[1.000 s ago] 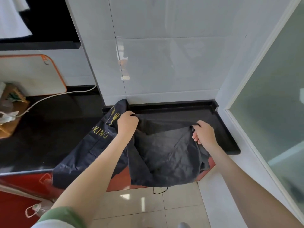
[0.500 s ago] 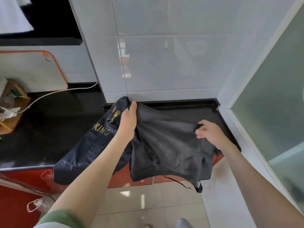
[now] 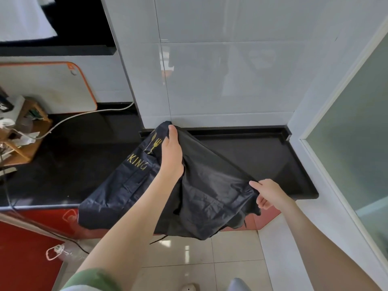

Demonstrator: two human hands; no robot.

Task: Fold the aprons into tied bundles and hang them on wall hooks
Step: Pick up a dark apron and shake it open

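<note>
Hanging off the black counter (image 3: 262, 156) edge, apron (image 3: 210, 185), my left hand (image 3: 171, 158) flat on its fold, fingers (image 3: 172, 133) straight (some tucked from my view), right hand (image 3: 267, 194) pinching a bunched corner.

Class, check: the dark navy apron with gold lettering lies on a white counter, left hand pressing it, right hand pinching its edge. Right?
No. The head view shows a glossy black counter, not white. The dark navy cloth apron with gold lettering lies on it, left hand pressing it, right hand pinching its edge.
</note>
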